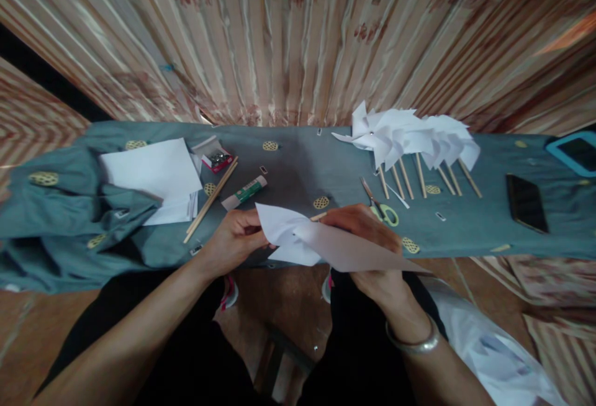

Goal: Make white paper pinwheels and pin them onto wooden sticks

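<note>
A white paper pinwheel [298,241] is between my two hands at the table's near edge, its blades facing up toward me. My left hand [237,238] pinches a blade on the left side. My right hand [367,232] is closed around the wooden stick [318,216], whose end pokes out behind the blades. One long blade lies across the right hand and hides part of its fingers. Just beyond that hand lie scissors [380,207] with green-yellow handles. A green and white glue stick [245,192] rests beyond my left hand.
Several finished pinwheels [410,136] lie in a row at the back right. A dark phone [527,202] and a blue-framed device [575,153] are farther right. On the left are white paper sheets [151,170], a small red box of pins [216,159] and loose wooden sticks [212,200].
</note>
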`<state>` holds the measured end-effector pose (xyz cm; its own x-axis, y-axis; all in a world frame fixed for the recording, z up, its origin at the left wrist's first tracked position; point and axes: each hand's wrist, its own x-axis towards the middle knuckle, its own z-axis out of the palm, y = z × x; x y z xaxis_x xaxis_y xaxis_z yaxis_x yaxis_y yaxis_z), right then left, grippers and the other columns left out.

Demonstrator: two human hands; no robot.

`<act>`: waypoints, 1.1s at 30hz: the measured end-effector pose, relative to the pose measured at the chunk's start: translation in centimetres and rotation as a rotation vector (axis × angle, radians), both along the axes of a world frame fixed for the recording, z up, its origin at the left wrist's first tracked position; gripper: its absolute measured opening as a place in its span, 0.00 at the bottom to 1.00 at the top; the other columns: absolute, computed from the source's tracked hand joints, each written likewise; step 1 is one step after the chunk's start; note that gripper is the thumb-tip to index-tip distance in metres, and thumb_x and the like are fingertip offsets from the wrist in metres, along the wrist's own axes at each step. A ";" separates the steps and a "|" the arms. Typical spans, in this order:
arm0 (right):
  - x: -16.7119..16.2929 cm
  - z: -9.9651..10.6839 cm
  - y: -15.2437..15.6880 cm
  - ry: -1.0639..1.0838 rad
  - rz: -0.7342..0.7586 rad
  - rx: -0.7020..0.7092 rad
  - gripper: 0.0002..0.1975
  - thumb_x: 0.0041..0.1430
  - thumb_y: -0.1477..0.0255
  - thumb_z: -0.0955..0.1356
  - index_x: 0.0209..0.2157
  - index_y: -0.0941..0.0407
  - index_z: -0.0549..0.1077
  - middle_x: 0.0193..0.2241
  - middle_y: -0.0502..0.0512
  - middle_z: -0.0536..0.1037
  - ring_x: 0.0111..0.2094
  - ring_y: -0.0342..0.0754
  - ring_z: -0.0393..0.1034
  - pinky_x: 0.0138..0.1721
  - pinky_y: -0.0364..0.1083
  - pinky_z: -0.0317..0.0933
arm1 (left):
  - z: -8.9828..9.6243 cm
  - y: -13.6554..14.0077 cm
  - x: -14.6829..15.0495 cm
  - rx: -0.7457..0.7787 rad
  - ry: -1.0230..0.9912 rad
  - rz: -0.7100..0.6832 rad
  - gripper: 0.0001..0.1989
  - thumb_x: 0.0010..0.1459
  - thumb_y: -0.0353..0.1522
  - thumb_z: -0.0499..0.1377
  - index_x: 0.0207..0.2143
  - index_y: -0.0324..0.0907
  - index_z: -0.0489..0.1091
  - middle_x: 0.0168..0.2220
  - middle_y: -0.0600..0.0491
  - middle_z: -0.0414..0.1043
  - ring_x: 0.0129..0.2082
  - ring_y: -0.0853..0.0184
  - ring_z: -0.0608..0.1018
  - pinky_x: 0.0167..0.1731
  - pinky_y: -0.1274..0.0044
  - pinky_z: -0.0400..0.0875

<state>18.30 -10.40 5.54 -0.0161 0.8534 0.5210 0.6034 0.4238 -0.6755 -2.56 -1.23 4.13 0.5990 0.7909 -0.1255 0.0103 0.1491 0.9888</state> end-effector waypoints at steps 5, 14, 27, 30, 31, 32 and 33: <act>0.0 0.1 0.0 0.001 0.007 -0.017 0.08 0.62 0.68 0.66 0.42 0.52 0.74 0.36 0.51 0.80 0.40 0.49 0.73 0.42 0.49 0.64 | -0.1 0.0 -0.2 0.004 0.030 -0.005 0.15 0.43 0.39 0.70 0.18 0.38 0.73 0.20 0.54 0.71 0.22 0.72 0.70 0.23 0.82 0.65; 0.0 0.3 0.0 -0.025 -0.003 -0.045 0.07 0.62 0.68 0.67 0.41 0.51 0.75 0.36 0.52 0.80 0.39 0.50 0.74 0.41 0.51 0.65 | 0.1 0.1 -0.1 0.013 0.037 -0.006 0.13 0.43 0.37 0.70 0.17 0.38 0.73 0.20 0.54 0.71 0.21 0.72 0.70 0.23 0.82 0.65; -0.1 0.3 0.1 0.028 -0.008 -0.065 0.07 0.60 0.70 0.67 0.39 0.53 0.75 0.35 0.52 0.80 0.38 0.49 0.74 0.41 0.49 0.65 | -0.2 0.1 -0.2 0.040 0.032 -0.024 0.13 0.46 0.38 0.69 0.19 0.38 0.75 0.20 0.53 0.71 0.21 0.71 0.70 0.23 0.81 0.65; -0.2 -0.1 0.2 0.085 -0.030 -0.094 0.07 0.58 0.73 0.67 0.38 0.53 0.76 0.34 0.52 0.81 0.38 0.48 0.74 0.41 0.49 0.66 | 0.0 0.2 -0.2 0.100 0.019 -0.050 0.15 0.50 0.40 0.67 0.18 0.38 0.75 0.21 0.52 0.71 0.22 0.71 0.70 0.23 0.81 0.65; -0.3 -0.3 0.3 0.118 -0.045 -0.113 0.07 0.58 0.74 0.67 0.38 0.53 0.76 0.34 0.52 0.81 0.37 0.48 0.75 0.41 0.49 0.67 | 0.0 0.2 -0.2 0.122 0.017 -0.052 0.15 0.50 0.39 0.67 0.18 0.38 0.75 0.21 0.52 0.71 0.22 0.71 0.70 0.23 0.81 0.64; -0.4 -0.4 0.4 0.156 -0.064 -0.145 0.06 0.57 0.74 0.68 0.37 0.53 0.77 0.33 0.52 0.81 0.36 0.48 0.75 0.40 0.48 0.67 | 0.0 0.2 -0.2 0.142 0.020 -0.050 0.14 0.51 0.39 0.66 0.19 0.39 0.76 0.22 0.52 0.71 0.22 0.72 0.69 0.22 0.81 0.63; -0.5 -0.6 0.5 0.198 -0.088 -0.184 0.06 0.56 0.73 0.68 0.36 0.54 0.77 0.33 0.52 0.81 0.35 0.48 0.75 0.38 0.48 0.68 | 0.0 0.2 -0.1 0.158 0.030 -0.046 0.13 0.51 0.38 0.66 0.19 0.39 0.76 0.22 0.53 0.71 0.22 0.72 0.69 0.22 0.82 0.63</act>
